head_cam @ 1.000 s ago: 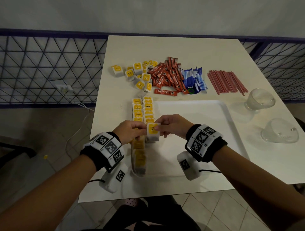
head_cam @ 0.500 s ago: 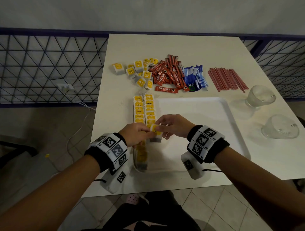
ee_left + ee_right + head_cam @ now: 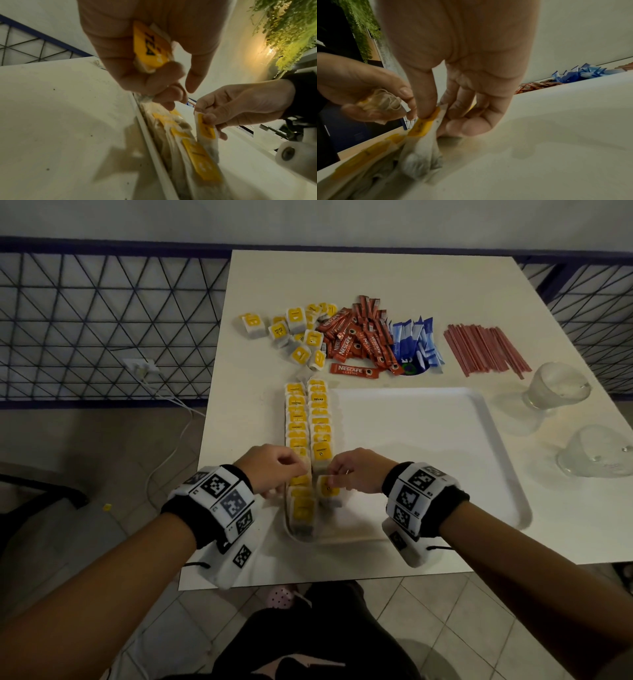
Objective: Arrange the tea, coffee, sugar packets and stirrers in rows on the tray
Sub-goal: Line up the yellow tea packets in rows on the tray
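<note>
Both hands have dropped lower onto the tray (image 3: 507, 508) since a second ago: the right hand (image 3: 356, 474) pinches a tea bag (image 3: 328, 489) by its yellow tag, setting it at the near end of the second tea row, while the left hand (image 3: 274, 470) grips another tea bag (image 3: 150, 50) in curled fingers over the first row along the tray's left edge. Behind the tray's far edge on the white tabletop (image 3: 376, 278) lie loose tea bags (image 3: 294, 333), coffee sticks (image 3: 359, 340), sugar packets (image 3: 416, 340) and stirrers (image 3: 486, 349), with two glasses (image 3: 555, 388) near the right edge and a blue railing (image 3: 102, 320) beyond.

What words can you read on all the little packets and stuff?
"NESCAFE CLASSIC": on the red coffee stick lying alone above the tray.
"NESCAFE": on sticks in the red coffee pile.
"RELAX": on a yellow tea bag tag in the second row.
Other tea tags, blue sugar packets: too small or blurred.
</note>
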`<state>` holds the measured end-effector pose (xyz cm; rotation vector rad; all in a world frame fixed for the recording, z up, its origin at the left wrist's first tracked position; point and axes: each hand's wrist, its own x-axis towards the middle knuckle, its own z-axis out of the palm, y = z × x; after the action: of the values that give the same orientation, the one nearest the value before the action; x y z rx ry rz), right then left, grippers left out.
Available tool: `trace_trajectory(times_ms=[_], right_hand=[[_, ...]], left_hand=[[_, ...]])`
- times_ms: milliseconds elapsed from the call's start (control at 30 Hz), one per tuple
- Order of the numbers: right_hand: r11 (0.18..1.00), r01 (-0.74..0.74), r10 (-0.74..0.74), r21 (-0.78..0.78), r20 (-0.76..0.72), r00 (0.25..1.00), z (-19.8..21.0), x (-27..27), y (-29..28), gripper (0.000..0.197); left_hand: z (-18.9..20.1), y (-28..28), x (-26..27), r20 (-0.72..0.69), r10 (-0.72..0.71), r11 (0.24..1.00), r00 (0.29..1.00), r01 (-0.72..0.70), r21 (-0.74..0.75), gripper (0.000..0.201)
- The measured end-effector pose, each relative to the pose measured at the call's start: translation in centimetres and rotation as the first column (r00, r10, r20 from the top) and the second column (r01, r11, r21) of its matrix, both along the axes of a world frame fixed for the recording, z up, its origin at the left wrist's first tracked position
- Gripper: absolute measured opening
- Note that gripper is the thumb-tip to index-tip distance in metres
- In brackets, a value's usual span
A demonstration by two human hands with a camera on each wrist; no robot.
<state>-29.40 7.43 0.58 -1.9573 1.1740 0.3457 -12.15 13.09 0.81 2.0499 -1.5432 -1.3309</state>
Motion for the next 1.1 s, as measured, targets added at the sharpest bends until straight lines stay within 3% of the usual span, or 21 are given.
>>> trace_trajectory(times_ms=[133, 433, 600, 733, 800, 900, 1100], right_hand=[[0.995, 0.034, -0.032, -0.090, 0.026, 0.999, -0.1, 0.7, -1.1, 0.029], [0.993, 0.095, -0.091, -0.070, 0.055, 0.994, -0.3, 1.6, -2.8, 0.032], [0.995, 0.038, -0.037, -0.097, 0.015, 0.999, -0.9, 1.9, -2.9, 0.036], [0.994, 0.056, -0.053, -0.094, 0.026, 0.998, -1.4, 1.9, -2.9, 0.030], [0.991, 0.074, -0.070, -0.107, 0.043, 0.997, -1.1, 1.8, -2.8, 0.033], [0.983, 0.096, -0.079, -0.157, 0.110, 0.991, 0.1, 1.4, -2.8, 0.042], [0.999, 0.029, -0.020, -0.030, 0.261, 0.965, 3.7, 2.0, -1.9, 0.038]], left_hand=[[0.0, -0.2, 0.2, -0.012, 0.035, 0.999, 0.999, -0.034, 0.017, 0.015], [0.1, -1.2, -0.7, 0.093, 0.021, 1.000, 0.995, -0.020, -0.011, 0.007], [0.2, -1.8, -0.8, 0.038, 0.114, 0.993, 0.993, -0.114, -0.016, 0.010], [0.6, -2.3, -0.7, -0.114, 0.239, 0.971, 0.964, -0.240, 0.006, 0.022], [1.2, -2.5, -0.7, -0.238, 0.330, 0.944, 0.914, -0.320, 0.082, 0.031], [2.1, -2.8, -0.7, -0.408, 0.474, 0.879, 0.781, -0.391, 0.272, 0.046], [3.1, -2.9, 0.0, -0.533, 0.615, 0.788, 0.581, -0.450, 0.420, 0.055]])
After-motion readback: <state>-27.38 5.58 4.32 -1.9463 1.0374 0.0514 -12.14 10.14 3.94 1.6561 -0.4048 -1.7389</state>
